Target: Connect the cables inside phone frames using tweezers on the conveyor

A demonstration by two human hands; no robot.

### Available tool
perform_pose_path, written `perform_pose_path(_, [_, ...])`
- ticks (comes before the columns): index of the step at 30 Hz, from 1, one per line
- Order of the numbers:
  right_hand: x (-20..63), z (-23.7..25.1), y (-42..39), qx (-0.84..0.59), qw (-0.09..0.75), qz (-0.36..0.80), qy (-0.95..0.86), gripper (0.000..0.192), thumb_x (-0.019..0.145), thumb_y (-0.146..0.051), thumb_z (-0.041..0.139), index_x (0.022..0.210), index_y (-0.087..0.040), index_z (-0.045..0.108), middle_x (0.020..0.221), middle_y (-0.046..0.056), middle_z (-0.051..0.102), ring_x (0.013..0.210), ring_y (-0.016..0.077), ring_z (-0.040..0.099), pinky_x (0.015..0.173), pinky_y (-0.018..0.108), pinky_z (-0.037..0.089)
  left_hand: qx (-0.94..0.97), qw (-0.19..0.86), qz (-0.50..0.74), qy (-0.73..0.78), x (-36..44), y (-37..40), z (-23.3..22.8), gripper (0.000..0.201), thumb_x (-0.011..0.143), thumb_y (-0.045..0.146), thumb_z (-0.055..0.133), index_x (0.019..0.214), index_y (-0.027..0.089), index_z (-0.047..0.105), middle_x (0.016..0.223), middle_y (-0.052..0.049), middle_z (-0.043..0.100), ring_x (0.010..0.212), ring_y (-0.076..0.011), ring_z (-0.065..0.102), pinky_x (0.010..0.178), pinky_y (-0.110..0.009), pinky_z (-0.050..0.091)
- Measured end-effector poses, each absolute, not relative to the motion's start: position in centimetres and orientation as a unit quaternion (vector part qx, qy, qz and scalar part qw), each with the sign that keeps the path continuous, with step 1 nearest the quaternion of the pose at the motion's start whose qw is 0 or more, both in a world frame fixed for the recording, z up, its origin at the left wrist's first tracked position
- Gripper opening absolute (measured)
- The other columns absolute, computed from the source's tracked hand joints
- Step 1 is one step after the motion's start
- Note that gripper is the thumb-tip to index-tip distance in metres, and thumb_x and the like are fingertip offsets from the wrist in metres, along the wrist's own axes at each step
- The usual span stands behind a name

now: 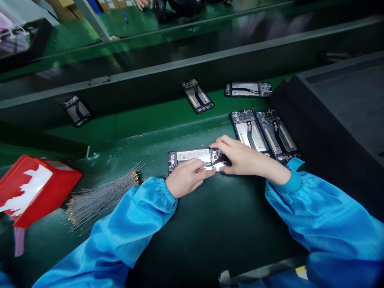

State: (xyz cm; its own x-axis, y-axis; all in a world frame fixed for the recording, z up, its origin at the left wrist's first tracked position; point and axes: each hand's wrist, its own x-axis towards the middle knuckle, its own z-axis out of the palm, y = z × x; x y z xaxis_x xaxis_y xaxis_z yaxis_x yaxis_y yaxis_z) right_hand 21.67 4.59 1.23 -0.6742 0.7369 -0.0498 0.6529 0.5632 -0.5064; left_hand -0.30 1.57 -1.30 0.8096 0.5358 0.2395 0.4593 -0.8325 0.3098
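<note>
While the opened phone (190,154) lies crosswise on the green bench (210,228) at the centre of the frame, both hands work at its right end, where the circuit board shows. The right hand (241,158) grasps that end, fingers at the far edge and thumb at the near one. The left hand (187,178) rests over the near edge with its fingers curled and the index finger reaching towards the board; whether it pinches anything is hidden, so I cannot tell.

The main risk, I judge, is to the bare board: a fingertip pressing too hard or sliding sideways could bend a connector or unseat a small part. If the right hand's hold loosened during a push, the phone could skid or turn on the smooth bench.

Just beyond the right hand, right of centre, two opened phones (250,130) lie side by side with their insides exposed; a careless swing of the wrist could knock or scratch them. At the left, the bundle of thin grey cables (103,196) lies loose near the left sleeve (141,220), beside a red bin (51,188). Fabric brushing over those cable ends could snag and scatter them.
</note>
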Motion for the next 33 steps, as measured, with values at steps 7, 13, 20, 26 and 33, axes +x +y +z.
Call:
perform_pose_path(7, [21.3, 1.4, 4.5, -0.409, 0.065, 0.227, -0.881, 0.057, 0.063, -0.021, 0.062, 0.116, -0.023, 0.040, 0.103, 0.007, 0.044, 0.085, 0.0234, 0.051, 0.063, 0.032, 0.042, 0.948, 0.102, 0.155, 0.261, -0.2, 1.5, -1.2, 0.032, 0.085, 0.014, 0.035, 0.105, 0.020, 0.059, 0.072, -0.002, 0.045, 0.065, -0.0123, 0.042, 0.060, -0.023, 0.041])
perform_pose_path(13, [21.3, 1.4, 4.5, -0.410, 0.058, 0.213, -0.885, 0.055, 0.065, -0.023, 0.061, 0.116, -0.022, 0.040, 0.103, 0.007, 0.044, 0.085, 0.0236, 0.050, 0.065, 0.033, 0.043, 0.948, 0.098, 0.165, 0.253, -0.3, 1.6, -1.4, 0.031, 0.084, 0.015, 0.036, 0.103, 0.019, 0.060, 0.073, -0.003, 0.048, 0.067, -0.0130, 0.044, 0.063, -0.024, 0.043])
perform_pose_path(20, [20.7, 1.2, 4.6, -0.422, 0.061, 0.201, -0.882, 0.049, 0.068, -0.035, 0.062, 0.111, -0.020, 0.044, 0.101, 0.009, 0.044, 0.087, 0.0255, 0.050, 0.069, 0.036, 0.042, 0.915, 0.186, 0.213, 0.287, -0.2, 1.5, -1.2, 0.026, 0.081, 0.013, 0.038, 0.092, 0.015, 0.061, 0.074, -0.004, 0.055, 0.070, -0.0130, 0.050, 0.065, -0.024, 0.044])
perform_pose_path(26, [20.6, 1.2, 5.0, -0.431, 0.044, 0.200, -0.879, 0.050, 0.066, -0.038, 0.064, 0.109, -0.022, 0.043, 0.101, 0.008, 0.044, 0.088, 0.0252, 0.050, 0.069, 0.034, 0.042, 0.903, 0.228, 0.233, 0.280, -0.1, 1.5, -1.1, 0.025, 0.080, 0.012, 0.039, 0.087, 0.016, 0.063, 0.073, -0.003, 0.056, 0.069, -0.0120, 0.051, 0.065, -0.022, 0.043])
perform_pose_path(33, [19.6, 1.9, 5.2, -0.439, -0.014, 0.136, -0.888, 0.049, 0.062, -0.039, 0.065, 0.103, -0.019, 0.045, 0.097, 0.008, 0.046, 0.081, 0.0243, 0.050, 0.065, 0.033, 0.039, 0.913, 0.206, 0.228, 0.267, -0.2, 1.6, -1.2, 0.025, 0.079, 0.012, 0.040, 0.087, 0.017, 0.063, 0.074, -0.003, 0.056, 0.068, -0.0124, 0.050, 0.062, -0.022, 0.042])
